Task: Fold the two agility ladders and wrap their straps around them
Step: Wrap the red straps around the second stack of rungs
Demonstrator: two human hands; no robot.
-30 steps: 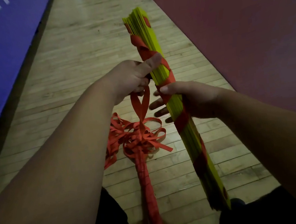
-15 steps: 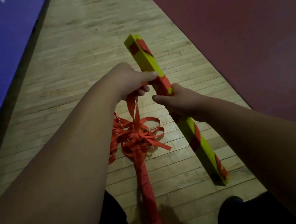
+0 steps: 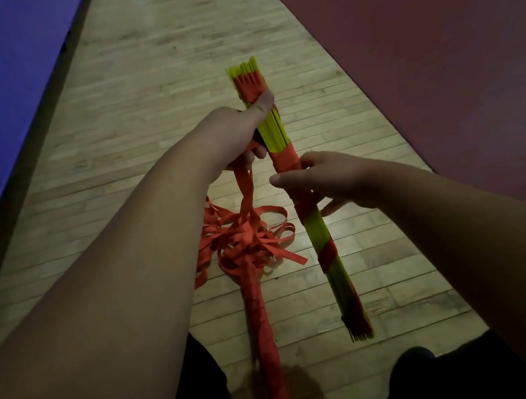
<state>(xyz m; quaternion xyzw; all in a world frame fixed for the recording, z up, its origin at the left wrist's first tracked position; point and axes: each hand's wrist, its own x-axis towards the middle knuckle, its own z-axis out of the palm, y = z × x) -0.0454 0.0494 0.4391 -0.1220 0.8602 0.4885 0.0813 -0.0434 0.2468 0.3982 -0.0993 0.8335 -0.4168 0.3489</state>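
Firmly, left hand [image 3: 233, 133] grips folded ladder [image 3: 317, 230] and strap [image 3: 247, 189]; right hand [image 3: 333, 183] clasps its wrapped middle.

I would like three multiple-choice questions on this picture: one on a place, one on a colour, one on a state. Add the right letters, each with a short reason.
1. Where does the second ladder lie?
A. on the wooden floor
B. on a chair
C. in a bag

2. What colour are the rungs of the held ladder?
A. blue
B. yellow-green
C. white

3. What is the left hand doing?
A. hanging idle
B. gripping the held ladder
C. pressing the floor

1 A: it rests on the boards beside the loose strap heap.
2 B: yellow-green shows between the red strap turns.
3 B: its thumb lies across the bundle.
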